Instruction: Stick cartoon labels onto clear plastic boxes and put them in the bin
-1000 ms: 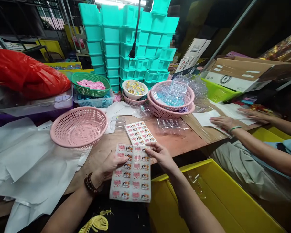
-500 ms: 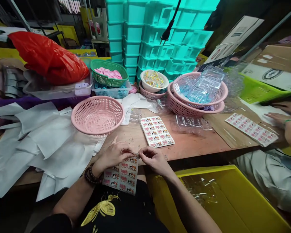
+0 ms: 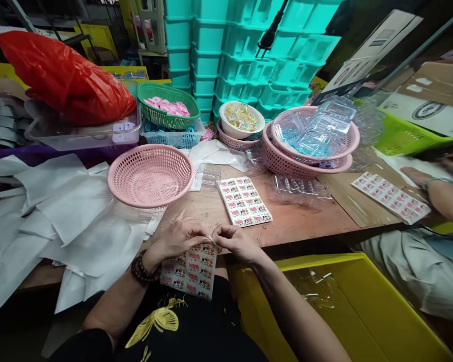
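A sticker sheet [image 3: 192, 269] printed with cartoon cats and pink lettering hangs over my lap at the table's near edge. My left hand [image 3: 181, 235] is closed on its top edge, a beaded bracelet round the wrist. At the sheet's top right corner, my right hand [image 3: 232, 241] pinches with thumb and forefinger; the two hands' fingertips nearly meet there. Just beyond them, a stack of similar sticker sheets [image 3: 245, 202] lies flat on the table. Left of that stack stands a pink basket [image 3: 115, 188] with nothing in it.
Loose white papers [image 3: 71, 211] cover the left side. Clear plastic trays [image 3: 298, 188] lie right of the stack, below pink baskets [image 3: 266, 148] of clear packaging. A co-worker's hand [image 3: 419, 177] rests at right near another sticker sheet [image 3: 390, 196]. A yellow bin [image 3: 347, 301] stands below.
My view has shifted slightly. Both hands stay at the sheet's top corner, the right fingers a little more curled. The co-worker's hands have moved over the white paper.
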A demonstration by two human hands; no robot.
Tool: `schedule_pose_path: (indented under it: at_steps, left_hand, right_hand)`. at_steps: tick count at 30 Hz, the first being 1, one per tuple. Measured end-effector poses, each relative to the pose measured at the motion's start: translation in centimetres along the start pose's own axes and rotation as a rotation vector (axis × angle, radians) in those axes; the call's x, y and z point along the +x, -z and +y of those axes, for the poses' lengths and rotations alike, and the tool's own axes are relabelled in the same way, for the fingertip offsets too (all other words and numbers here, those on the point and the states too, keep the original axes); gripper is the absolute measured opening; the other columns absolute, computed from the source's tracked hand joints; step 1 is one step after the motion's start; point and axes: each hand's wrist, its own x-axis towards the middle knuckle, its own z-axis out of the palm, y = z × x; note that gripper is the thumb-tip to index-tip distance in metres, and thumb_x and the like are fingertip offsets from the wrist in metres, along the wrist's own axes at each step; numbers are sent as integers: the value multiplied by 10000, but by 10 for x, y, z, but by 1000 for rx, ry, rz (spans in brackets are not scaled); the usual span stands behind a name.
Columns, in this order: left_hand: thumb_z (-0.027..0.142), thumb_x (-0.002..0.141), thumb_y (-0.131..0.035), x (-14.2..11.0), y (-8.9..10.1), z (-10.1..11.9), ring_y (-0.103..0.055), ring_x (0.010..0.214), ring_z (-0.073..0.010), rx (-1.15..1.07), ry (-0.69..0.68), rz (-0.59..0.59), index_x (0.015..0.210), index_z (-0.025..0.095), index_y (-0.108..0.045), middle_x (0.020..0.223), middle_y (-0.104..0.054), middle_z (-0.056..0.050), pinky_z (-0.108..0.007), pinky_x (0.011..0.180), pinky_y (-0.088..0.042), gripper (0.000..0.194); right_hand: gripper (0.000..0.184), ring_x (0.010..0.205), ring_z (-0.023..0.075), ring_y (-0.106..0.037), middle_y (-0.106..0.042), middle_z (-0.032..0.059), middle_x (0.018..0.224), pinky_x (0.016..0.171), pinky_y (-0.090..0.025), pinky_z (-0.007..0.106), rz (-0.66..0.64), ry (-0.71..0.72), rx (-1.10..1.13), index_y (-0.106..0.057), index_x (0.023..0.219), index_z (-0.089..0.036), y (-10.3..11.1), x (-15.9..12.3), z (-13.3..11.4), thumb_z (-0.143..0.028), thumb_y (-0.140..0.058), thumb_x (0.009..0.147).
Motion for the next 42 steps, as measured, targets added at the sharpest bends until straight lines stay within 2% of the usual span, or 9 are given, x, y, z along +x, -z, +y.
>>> schedule_pose_path:
  at_steps: [5, 13, 18, 23, 26, 29, 35, 38, 42]
  left_hand:
    - [345, 830, -709, 2, 2, -8, -614, 670, -182, 54, 47, -35, 713, 237, -772, 693, -718, -17, -294, 789, -496, 172]
    - [492, 851, -603, 17, 8, -20, -454, 533, -116, -72, 206, -199, 640, 148, -713, 554, -581, 7, -240, 522, -337, 419]
    - [439, 725, -712, 32, 1, -23, -427, 544, -98, -50, 326, -260, 652, 133, -717, 551, -563, 25, -224, 521, -320, 315]
    - [497, 770, -611, 41, 1, -36, -402, 506, -101, -30, 396, -211, 619, 142, -634, 538, -492, 33, -228, 492, -313, 387]
    - [482, 823, -551, 39, 7, -42, -506, 625, -142, 37, 373, -103, 743, 160, -667, 664, -596, 1, -233, 562, -377, 351]
    - [421, 856, -527, 33, 8, -41, -564, 772, -174, 102, 303, -29, 817, 196, -686, 785, -663, -12, -249, 671, -428, 278]
    - [339, 892, -383, 28, -5, -35, -532, 592, -159, 140, 217, 51, 669, 171, -641, 598, -584, -15, -271, 600, -440, 381]
    - [418, 947, -308, 26, -3, -35, -590, 625, -191, 177, 225, 104, 686, 165, -688, 606, -617, -44, -313, 666, -478, 526]
    - [575, 937, -405, 16, 4, -32, -656, 1030, -284, 260, 322, 172, 1330, 122, -592, 964, -738, -112, -403, 963, -449, 629]
  right_hand:
    - [140, 788, 158, -616, -672, 27, 864, 734, -517, 300, 204, 377, -365, -677, 899, -210, -10, -10, -1, -344, -660, 862]
    - [241, 868, 189, -611, -679, 77, 910, 752, -512, 331, 398, 1078, -1299, -699, 1096, -215, -7, -11, 14, -126, -529, 950]
    - [209, 756, 172, -587, -663, 80, 855, 702, -484, 343, 277, 1424, -1595, -706, 997, -107, 2, -9, 17, -51, -522, 914]
    - [192, 712, 154, -576, -630, 29, 768, 642, -486, 310, 103, 1437, -1367, -681, 1022, -161, 5, -19, 12, -70, -588, 880]
    - [323, 678, 150, -560, -612, 5, 762, 640, -498, 297, 410, 1241, -972, -616, 1201, -233, 21, -1, 1, -113, -557, 906]
    - [593, 883, 219, -625, -671, 69, 1009, 782, -543, 381, 724, 879, -883, -426, 1454, -261, 47, 57, -18, -191, -577, 885]
    - [955, 1091, 321, -634, -660, 192, 1248, 931, -517, 495, 642, 525, -1077, -61, 1594, -125, 70, 171, -41, -76, -505, 750]
    - [965, 1034, 280, -676, -695, 174, 1187, 877, -551, 442, 685, 562, -989, 6, 1595, -143, 67, 160, -29, -2, -410, 736]
    - [949, 1051, 253, -683, -685, 144, 1217, 874, -565, 417, 737, 663, -873, 7, 1597, -220, 46, 97, 16, -10, -415, 773]
